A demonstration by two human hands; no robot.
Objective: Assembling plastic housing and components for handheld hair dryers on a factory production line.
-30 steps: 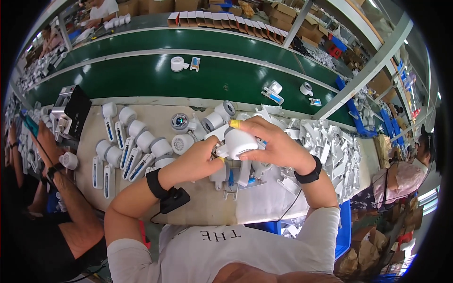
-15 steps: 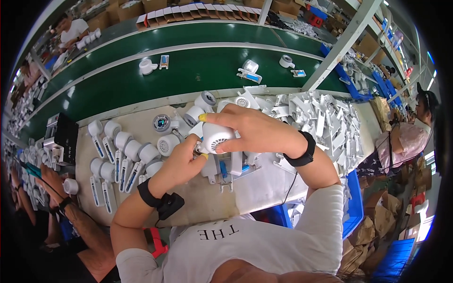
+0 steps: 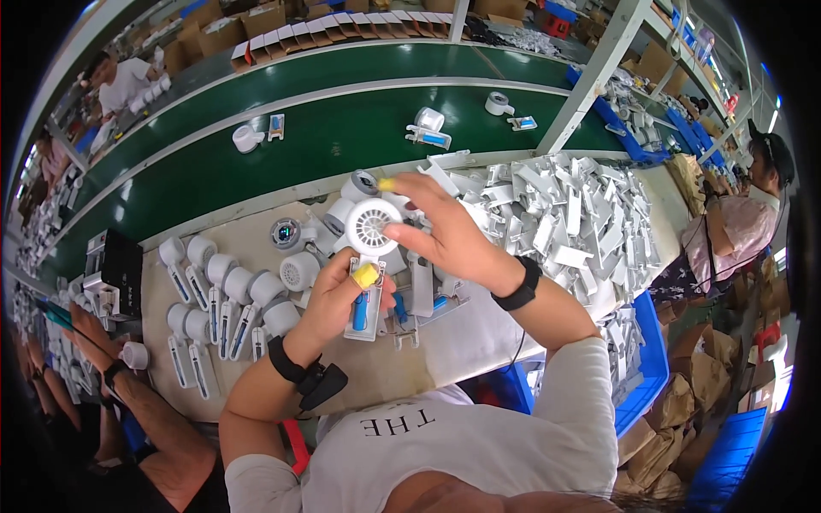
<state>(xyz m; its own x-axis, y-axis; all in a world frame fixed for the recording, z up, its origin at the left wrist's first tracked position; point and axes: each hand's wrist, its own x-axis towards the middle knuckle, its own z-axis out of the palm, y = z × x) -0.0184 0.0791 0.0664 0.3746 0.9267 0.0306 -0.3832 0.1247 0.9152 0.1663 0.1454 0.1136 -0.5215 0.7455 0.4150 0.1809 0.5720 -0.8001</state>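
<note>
A white handheld fan (image 3: 371,221) with a round slotted grille is held up over the table, grille facing me. My left hand (image 3: 329,295) is closed around its handle, where the open shell shows a blue cylindrical battery (image 3: 360,313). My right hand (image 3: 451,231) curves around the right side of the fan head, thumb on the grille edge and a yellow-tipped finger above it. Yellow covering also shows on my left thumb. Beyond the fan lie more white fan heads (image 3: 339,214), one with a small lit display (image 3: 286,232). White handle parts (image 3: 421,289) lie below my right hand.
Assembled fans (image 3: 224,269) stand in rows at the left of the table (image 3: 410,363). White plastic shells (image 3: 564,209) are heaped at the right. A green conveyor (image 3: 342,141) carries several fan parts. Blue bins (image 3: 643,359) stand at the right edge. Co-workers sit on both sides.
The fan has turned so its grille faces me and the handle with the battery points down. My right hand has loosened and shifted toward the head's right side.
</note>
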